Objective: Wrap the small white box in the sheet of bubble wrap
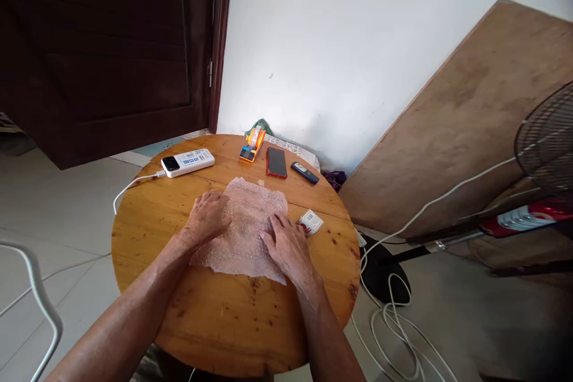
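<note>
A sheet of clear bubble wrap (246,230) lies flat on the round wooden table (215,322). My left hand (207,215) rests on its left edge, fingers laid out and pointing to the upper right. On the right part of the sheet my right hand (289,243) lies with its fingers spread. Neither hand grips anything that I can see. Just beyond my right fingertips sits a small white box (312,222) with a barcode and some red on it, partly covered by that hand.
Toward the back stand an orange tape dispenser (253,144), a red-edged phone (276,162) and a dark blue handheld device (305,172). A white power bank (188,162) with a cable lies at left. A fan (548,137) and coiled cable (403,334) are at right.
</note>
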Available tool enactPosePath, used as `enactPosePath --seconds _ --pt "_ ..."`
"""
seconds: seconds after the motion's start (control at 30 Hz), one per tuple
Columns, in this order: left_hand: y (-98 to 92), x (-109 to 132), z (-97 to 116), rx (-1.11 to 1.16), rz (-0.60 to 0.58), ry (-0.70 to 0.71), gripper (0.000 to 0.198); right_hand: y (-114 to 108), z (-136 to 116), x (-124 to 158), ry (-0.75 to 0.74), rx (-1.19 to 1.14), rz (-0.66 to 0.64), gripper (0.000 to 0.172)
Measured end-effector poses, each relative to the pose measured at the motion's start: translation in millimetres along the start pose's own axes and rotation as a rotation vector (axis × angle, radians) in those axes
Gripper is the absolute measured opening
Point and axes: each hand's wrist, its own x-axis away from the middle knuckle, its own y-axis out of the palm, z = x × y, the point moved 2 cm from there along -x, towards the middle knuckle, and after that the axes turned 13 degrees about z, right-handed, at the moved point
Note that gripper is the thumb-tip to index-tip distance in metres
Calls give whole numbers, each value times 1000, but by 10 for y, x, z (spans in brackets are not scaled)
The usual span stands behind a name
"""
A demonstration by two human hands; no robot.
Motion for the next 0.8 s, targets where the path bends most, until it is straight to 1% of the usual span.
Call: enactPosePath --seconds 0.07,0.13,0.17,0.27,0.33,0.4,0.47,0.53,0.6,0.67,0.7,0.73,0.8 --pt "-11 21 86 40 28 58 40 -6 0 -3 10 -2 -3 34" --pt "-11 70 207 92 19 164 44 -15 0 -2 14 -10 0 35" --pt "-5 102 267 109 -1 214 44 -19 1 0 13 -16 0 35" --pt "29 206 412 187 -90 384 57 -19 16 7 14 -32 -6 36" --pt "60 257 453 210 -166 450 68 -7 37 9 21 -40 -6 37" --pt "78 278 455 206 -217 470 73 9 63 6 39 -41 7 36" --pt "81 276 441 196 -235 467 72 9 89 -3 50 -55 57 34" --pt "76 268 427 196 -238 459 72 -22 113 -16 43 -86 160 34" --pt "73 263 419 202 -228 457 72 -78 153 -26 53 -105 296 34" --pt "78 265 416 210 -217 462 72 -133 230 -28 128 -90 410 35" --pt "82 266 415 215 -213 464 72 -150 283 -25 187 -73 444 37" --pt "88 268 414 220 -212 464 71 -157 343 -20 251 -56 458 41" --pt "97 272 411 227 -215 457 72 -143 472 -5 375 -28 433 52"
